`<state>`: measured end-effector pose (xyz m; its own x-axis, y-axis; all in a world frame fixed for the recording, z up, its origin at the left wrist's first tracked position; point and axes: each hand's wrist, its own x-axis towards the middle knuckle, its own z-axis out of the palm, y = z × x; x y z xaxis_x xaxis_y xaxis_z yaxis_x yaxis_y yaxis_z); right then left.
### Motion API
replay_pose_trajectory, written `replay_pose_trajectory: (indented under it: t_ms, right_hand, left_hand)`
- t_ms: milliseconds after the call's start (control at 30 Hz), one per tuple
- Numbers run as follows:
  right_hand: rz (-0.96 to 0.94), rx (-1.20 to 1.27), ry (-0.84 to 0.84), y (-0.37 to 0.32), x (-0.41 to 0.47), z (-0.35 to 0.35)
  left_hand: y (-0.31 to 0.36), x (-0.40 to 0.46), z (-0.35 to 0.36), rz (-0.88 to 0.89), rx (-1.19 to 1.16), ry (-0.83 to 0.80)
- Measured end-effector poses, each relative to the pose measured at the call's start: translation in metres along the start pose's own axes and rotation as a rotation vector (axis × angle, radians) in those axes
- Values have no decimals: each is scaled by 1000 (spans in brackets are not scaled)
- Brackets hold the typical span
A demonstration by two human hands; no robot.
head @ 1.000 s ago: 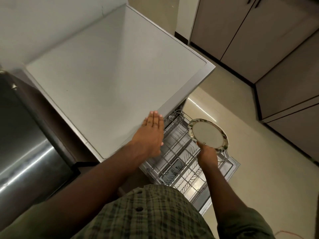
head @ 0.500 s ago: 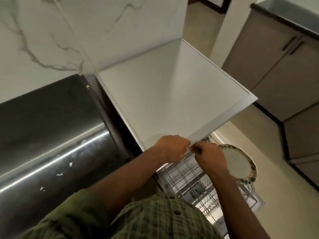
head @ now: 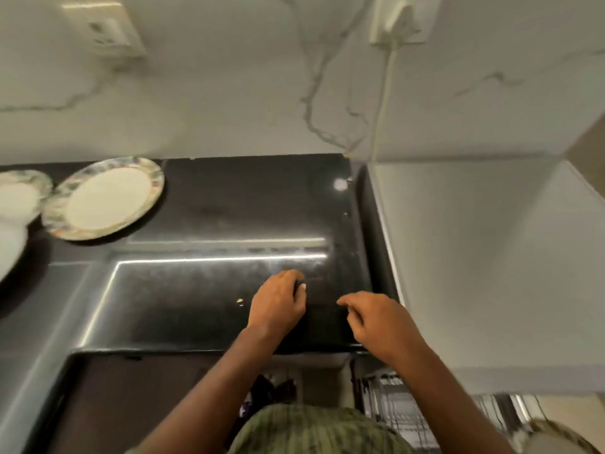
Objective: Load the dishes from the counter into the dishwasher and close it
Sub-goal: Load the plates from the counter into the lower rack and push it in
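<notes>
My left grip (head: 278, 303) and right grip (head: 376, 319) both hover loosely curled, holding nothing, over the dark desk (head: 229, 208). The nearest plate (head: 104, 198) lies flat toward ten o'clock, well apart, another plate (head: 19, 194) touching its far edge. I'd slide fingers under the near rim, lifting it clear before swinging to the dishwasher rack (head: 399, 411) at five o'clock.

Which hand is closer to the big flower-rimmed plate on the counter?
Left. The left hand is over the dark counter, right of the plate; the right hand is farther right, by the white panel.
</notes>
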<state>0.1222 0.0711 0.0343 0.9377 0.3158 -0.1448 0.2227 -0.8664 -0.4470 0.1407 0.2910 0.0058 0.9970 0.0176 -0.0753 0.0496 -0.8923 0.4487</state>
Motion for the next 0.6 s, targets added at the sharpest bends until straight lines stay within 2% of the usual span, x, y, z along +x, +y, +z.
replay_pose_trajectory:
  t_ms: [67, 133, 200, 267, 433, 600]
  right_hand:
    - [-73, -79, -91, -28, 26, 11]
    - [-109, -154, -252, -58, 53, 22]
    - [-89, -249, -426, -89, 75, 34]
    - [-30, -344, -533, -116, 96, 51]
    - [87, -440, -600, -144, 138, 83]
    - [101, -495, -640, -160, 140, 74]
  left_hand:
    - [-33, -10, -16, -109, -13, 77]
    - [-64, -22, -27, -175, -6, 116]
    - [-85, -33, -31, -205, -14, 138]
    - [-99, -42, -34, -221, -30, 173]
    - [-113, -45, -48, -271, -113, 237]
    - [-147, -31, -68, -322, -113, 272]
